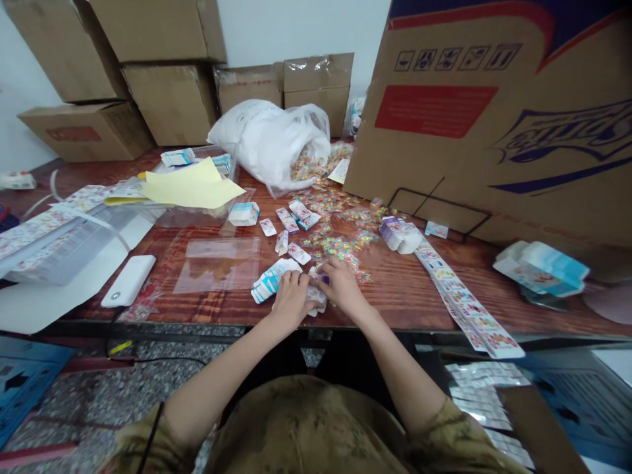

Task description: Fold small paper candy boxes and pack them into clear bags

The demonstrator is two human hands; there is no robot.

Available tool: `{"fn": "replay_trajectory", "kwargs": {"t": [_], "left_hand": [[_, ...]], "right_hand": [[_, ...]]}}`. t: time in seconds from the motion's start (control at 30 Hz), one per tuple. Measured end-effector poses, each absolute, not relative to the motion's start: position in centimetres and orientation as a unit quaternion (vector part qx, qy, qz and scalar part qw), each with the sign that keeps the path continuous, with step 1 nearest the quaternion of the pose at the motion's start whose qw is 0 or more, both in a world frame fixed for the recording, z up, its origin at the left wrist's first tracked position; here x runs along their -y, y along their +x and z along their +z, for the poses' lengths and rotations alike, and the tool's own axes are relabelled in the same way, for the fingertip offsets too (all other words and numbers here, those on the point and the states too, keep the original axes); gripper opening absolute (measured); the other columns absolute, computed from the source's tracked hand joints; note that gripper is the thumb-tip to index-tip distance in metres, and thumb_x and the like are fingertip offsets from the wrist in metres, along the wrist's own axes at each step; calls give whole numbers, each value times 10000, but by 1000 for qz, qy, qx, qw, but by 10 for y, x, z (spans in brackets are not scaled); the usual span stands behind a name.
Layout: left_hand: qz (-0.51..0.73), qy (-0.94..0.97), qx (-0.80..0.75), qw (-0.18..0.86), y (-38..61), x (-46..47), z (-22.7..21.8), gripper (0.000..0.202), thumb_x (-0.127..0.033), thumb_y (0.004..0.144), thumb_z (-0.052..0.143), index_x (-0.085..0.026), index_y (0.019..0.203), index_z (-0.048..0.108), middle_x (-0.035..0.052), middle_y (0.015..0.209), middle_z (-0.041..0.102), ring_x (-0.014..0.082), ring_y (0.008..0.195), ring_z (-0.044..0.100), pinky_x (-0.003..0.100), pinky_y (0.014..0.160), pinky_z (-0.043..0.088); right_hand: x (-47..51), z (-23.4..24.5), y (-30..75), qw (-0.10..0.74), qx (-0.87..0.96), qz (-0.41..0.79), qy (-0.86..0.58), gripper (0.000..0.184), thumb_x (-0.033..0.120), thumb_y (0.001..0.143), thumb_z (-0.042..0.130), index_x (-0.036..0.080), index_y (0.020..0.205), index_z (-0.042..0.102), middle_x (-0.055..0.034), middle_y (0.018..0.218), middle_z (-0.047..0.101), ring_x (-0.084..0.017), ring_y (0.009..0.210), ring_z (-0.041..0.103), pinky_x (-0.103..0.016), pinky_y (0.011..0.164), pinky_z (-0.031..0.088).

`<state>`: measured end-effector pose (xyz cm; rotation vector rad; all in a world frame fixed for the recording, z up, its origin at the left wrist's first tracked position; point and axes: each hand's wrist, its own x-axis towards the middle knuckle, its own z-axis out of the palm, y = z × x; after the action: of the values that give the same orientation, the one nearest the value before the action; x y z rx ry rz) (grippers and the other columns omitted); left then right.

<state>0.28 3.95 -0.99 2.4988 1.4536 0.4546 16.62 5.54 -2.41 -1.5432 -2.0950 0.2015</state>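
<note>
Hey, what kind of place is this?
Probably a small packing workshop: cardboard boxes stand stacked against the wall, a white plastic bag lies with small colorful pieces strewn before it, and little printed cartons sit about the wooden table.

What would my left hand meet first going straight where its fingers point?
Your left hand would probably meet the stack of blue-white cardboard cartons just ahead; exact depth is unclear.

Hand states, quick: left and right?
Left hand: curled over small cartons; grip cannot be told.
Right hand: fingers bent at a purple-and-white piece; whether it is gripped cannot be told.
</note>
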Motion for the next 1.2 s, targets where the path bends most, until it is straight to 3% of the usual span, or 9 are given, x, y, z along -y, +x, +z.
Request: {"fn": "replay_trajectory", "kwargs": {"t": [0.27, 0.43, 0.53, 0.67, 0.8, 0.9, 1.0, 1.1, 1.2], "left_hand": [[268, 819, -443, 245, -5, -39, 1, 615, -370, 768, 743, -174, 1260, 430, 116, 1131, 579, 292, 1101, 513, 457, 941, 439], [291, 799, -469, 240, 5, -39, 21, 30, -203, 823, 599, -191, 848, 588, 57, 892, 612, 250, 969, 523, 405, 878, 442], [295, 754, -434, 395, 13, -35, 35, 36, -212, 804, 560, -182, 816, 576, 18, 805, 607, 196, 847, 554, 347, 797, 471], [157, 649, -343, 660, 16, -30, 40, 123, -265, 787, 514, -160, 740, 559, -10, 616, 570, 140, 594, 545, 271, 593, 465], [230, 706, -391, 543, 13, -29, 33, 175, -324, 726, 608, -160, 697, 555, -43, 593, 498, 111, 593, 467, 224, 557, 386], [251, 726, -419, 484, 11, -28, 29, 257, -373, 695, 668, -149, 649, 551, -46, 599, 459, 99, 605, 413, 211, 544, 330], [259, 690, -395, 548, 10, -25, 29, 331, -437, 676, 729, -139, 692, 585, -41, 626, 476, 96, 608, 410, 213, 560, 342], [264, 663, -376, 591, 8, -22, 33, 385, -457, 638, 788, -133, 763, 623, -30, 676, 521, 104, 636, 439, 222, 599, 379], [256, 667, -375, 590, 8, -19, 38, 416, -466, 619, 813, -126, 786, 640, -31, 678, 533, 103, 635, 449, 226, 608, 386]], "right_hand": [[-35, -16, 170, 389, 753, 86, -524, 211, 269, 912, 541, 220, 711, 586, -6, 759, 624, -186, 769, 594, -532, 1102, 241], [-20, 8, 170, 464, 730, 92, -493, 178, 269, 892, 566, 246, 716, 562, 24, 731, 631, -163, 724, 599, -509, 1134, 260], [-11, 19, 166, 494, 717, 112, -479, 172, 249, 889, 555, 252, 719, 530, 37, 721, 631, -152, 689, 605, -512, 1145, 277], [1, 27, 165, 491, 725, 132, -465, 170, 228, 898, 528, 256, 730, 515, 53, 682, 613, -142, 630, 595, -522, 1158, 275], [9, 32, 170, 456, 746, 170, -455, 141, 243, 895, 568, 251, 754, 556, 63, 677, 617, -121, 591, 562, -531, 1156, 270], [15, 36, 172, 488, 721, 204, -449, 143, 280, 886, 608, 248, 748, 591, 52, 677, 627, -125, 594, 560, -496, 1082, 373], [18, 41, 172, 556, 648, 264, -449, 97, 330, 856, 654, 239, 839, 626, -17, 829, 639, -164, 730, 598, -358, 794, 521], [16, 41, 170, 571, 586, 343, -461, 217, 364, 800, 714, 235, 953, 628, -30, 894, 595, -147, 713, 565, -270, 614, 489], [11, 40, 169, 568, 509, 476, -437, 390, 380, 721, 785, 254, 1044, 606, -5, 898, 596, -132, 706, 580, -261, 637, 507]]}}
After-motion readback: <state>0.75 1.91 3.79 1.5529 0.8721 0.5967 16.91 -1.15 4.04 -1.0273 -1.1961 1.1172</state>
